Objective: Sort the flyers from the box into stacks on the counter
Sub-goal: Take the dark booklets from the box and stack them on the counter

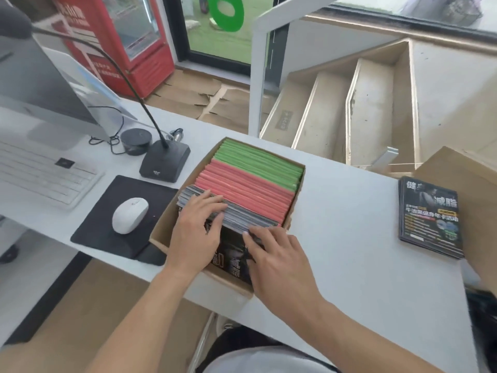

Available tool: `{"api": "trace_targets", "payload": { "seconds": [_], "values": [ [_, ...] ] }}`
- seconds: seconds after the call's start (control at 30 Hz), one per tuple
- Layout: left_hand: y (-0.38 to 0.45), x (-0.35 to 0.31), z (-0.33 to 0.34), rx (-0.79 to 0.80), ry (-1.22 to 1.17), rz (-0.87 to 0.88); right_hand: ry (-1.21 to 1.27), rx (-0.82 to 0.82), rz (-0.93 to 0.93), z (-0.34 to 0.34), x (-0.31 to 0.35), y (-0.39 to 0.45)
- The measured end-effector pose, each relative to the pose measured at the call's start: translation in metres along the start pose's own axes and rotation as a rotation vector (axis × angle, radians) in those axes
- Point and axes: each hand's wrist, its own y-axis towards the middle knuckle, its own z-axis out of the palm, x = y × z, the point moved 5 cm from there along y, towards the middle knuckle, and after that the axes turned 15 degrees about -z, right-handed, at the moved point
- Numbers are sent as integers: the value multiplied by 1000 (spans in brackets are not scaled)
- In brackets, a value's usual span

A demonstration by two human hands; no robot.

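— Where are the hands?
— Both in the brown cardboard box (294, 208), centre of frame. Left hand (195, 232) and right hand (279, 261) pinch the dark glossy flyers (242, 215).
— Any sorted?
— One dark stack (429, 219), right edge, on the white counter (349, 238).

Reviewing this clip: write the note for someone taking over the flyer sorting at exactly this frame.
Left hand and right hand both rest fingers on the dark flyers standing at the near end of the box; whether either has gripped any, I cannot tell.
Done: one stack of dark flyers lies on the counter, right of the box.
Left: remaining dark flyers, red flyers and green flyers, all in the box.
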Motion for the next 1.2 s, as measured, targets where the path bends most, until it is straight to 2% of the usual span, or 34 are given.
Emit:
{"api": "trace_targets", "payload": {
  "seconds": [0.13, 0.4, 0.57, 0.63, 0.77, 0.87, 0.93, 1.1, 1.13, 1.2],
  "values": [
    [1, 1, 4, 16, 4, 14, -30, 18, 17, 2, 5, -8],
    [1, 6, 4, 48, -15, 0, 74, -85, 43, -7, 15, -2],
    [-2, 7, 3, 42, -32, 7, 206, 52, 113, -6, 18, -2],
    [-6, 4, -2, 20, -46, 54, 301, 55, 167, -7, 15, -4],
    [-19, -3, -19, 18, -71, 183, 387, -84, 208, -16, 13, -4],
    [-23, -11, -39, 124, 85, 300, 484, -216, 231, -18, 10, -6],
    [-21, -21, -57, 133, 186, 352, 584, -317, 242, -28, 8, -4],
    [-10, -53, -91, 232, 217, 262, 986, -545, 264, -70, -2, 10],
    [-9, -59, -92, 259, 163, 238, 1046, -571, 263, -78, -8, 12],
    [-7, -73, -93, 294, -92, 133, 1162, -612, 268, -89, -24, 13]
  ]
}}
